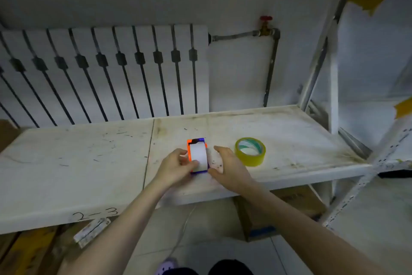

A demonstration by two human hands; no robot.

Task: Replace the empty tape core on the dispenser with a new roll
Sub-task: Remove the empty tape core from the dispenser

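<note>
An orange and blue tape dispenser (193, 141) stands on the white shelf board (89, 159), with a white empty core (198, 152) sitting in it. My left hand (176, 167) holds the dispenser from its left side, fingers touching the core's near end. My right hand (227, 167) hovers just to the right of the dispenser, fingers spread, holding nothing. A new roll of yellowish clear tape (250, 151) lies flat on the shelf to the right of my right hand.
A white radiator (107, 69) and a pipe with a red valve (265, 23) run along the wall behind. A metal shelf upright (330, 56) rises at the right. Cardboard boxes (278, 212) sit under the shelf.
</note>
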